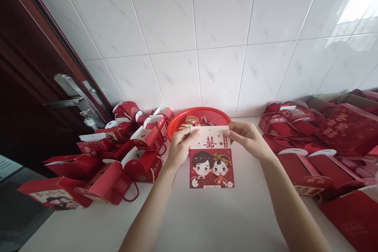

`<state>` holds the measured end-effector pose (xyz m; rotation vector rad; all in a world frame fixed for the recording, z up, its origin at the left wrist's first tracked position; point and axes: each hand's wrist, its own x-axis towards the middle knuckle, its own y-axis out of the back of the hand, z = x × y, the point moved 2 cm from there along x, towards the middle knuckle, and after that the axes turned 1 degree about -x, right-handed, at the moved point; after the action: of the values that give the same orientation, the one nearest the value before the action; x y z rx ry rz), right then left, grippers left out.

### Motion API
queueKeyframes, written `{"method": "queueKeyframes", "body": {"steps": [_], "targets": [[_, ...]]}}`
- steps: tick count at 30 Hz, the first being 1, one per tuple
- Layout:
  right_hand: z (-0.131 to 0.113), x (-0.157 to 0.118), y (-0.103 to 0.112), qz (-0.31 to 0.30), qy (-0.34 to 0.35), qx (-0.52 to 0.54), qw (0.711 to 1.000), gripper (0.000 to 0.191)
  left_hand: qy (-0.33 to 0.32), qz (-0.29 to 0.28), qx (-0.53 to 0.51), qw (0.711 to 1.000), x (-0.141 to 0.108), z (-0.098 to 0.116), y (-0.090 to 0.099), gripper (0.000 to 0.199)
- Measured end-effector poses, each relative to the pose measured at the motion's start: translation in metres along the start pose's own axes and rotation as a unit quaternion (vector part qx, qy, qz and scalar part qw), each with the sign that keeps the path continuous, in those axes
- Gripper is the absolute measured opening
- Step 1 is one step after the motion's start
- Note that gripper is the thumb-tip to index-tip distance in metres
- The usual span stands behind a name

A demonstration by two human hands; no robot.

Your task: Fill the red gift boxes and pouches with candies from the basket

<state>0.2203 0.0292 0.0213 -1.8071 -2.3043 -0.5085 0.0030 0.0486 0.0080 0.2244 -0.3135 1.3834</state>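
A red and white gift box (211, 167), apparently folded flat, hangs between my two hands above the white table (212, 220). Its lower part shows two cartoon figures on red; the upper part is white with red characters. My left hand (183, 141) pinches the upper left corner, thumb on the near face. At the upper right corner my right hand (246, 138) grips it the same way. Just behind the box stands a red plastic basket (174, 120) holding wrapped candies (191, 119), partly covered by the box and my hands.
Several red gift boxes (141, 165), many with tops open, crowd the table's left side. More red boxes (307, 165) are piled on the right. A white tiled wall (177, 19) rises behind, and a dark door (35, 67) with a metal handle stands at the left.
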Motion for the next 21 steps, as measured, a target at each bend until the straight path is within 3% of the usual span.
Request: {"method": "queueKeyframes", "body": {"steps": [3,12,21], "targets": [[-0.002,-0.005,0.003,-0.002,-0.009,-0.007,1.0,0.042,-0.003,-0.028,0.014,0.999,-0.001,0.001,-0.004,0.038],[-0.006,-0.018,0.007,-0.012,-0.015,-0.027,0.999,0.038,-0.014,-0.041,0.032,0.999,-0.004,0.004,-0.013,0.047],[0.0,-0.03,0.008,0.007,-0.011,0.001,1.0,0.036,0.069,-0.106,-0.046,0.991,-0.004,-0.004,-0.012,0.037]]}}
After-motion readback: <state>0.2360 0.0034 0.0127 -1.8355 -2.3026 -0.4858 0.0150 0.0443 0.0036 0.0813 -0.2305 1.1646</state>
